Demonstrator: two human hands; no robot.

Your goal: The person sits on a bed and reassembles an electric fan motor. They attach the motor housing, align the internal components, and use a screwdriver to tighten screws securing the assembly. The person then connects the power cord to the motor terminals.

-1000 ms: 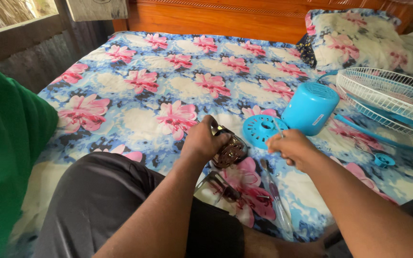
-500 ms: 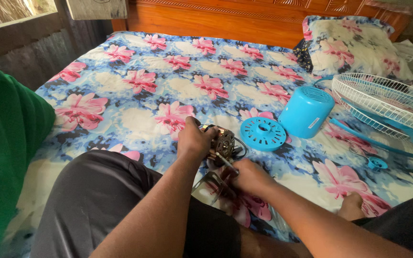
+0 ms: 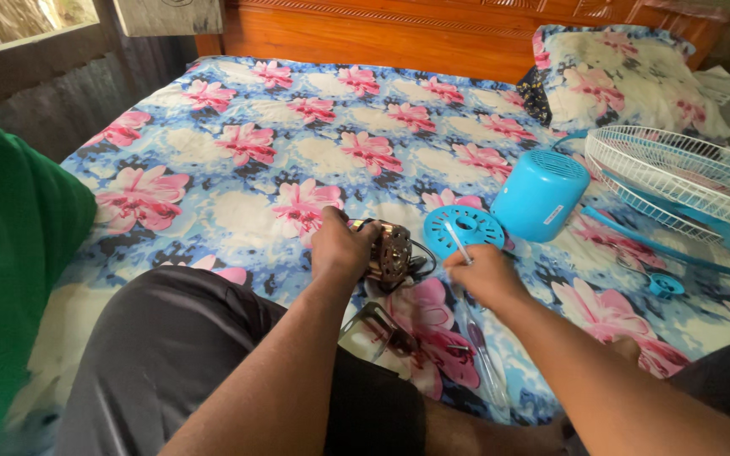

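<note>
Here the left hand (image 3: 341, 247) gripped the fan motor (image 3: 389, 252), steadying it on the floral bedsheet (image 3: 238, 181); right of the motor, the right hand (image 3: 482, 274) pinched a thin rod (image 3: 458, 245) before the blue round cover (image 3: 465, 230).

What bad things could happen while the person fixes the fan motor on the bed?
The fan motor sits on a soft flowered bedsheet, steadied only by the left hand, so it might tip or roll. The thin tool in the right hand could slip off and poke the fingers holding the motor. The small blue knob lying loose on the busy pattern could easily get lost.
</note>
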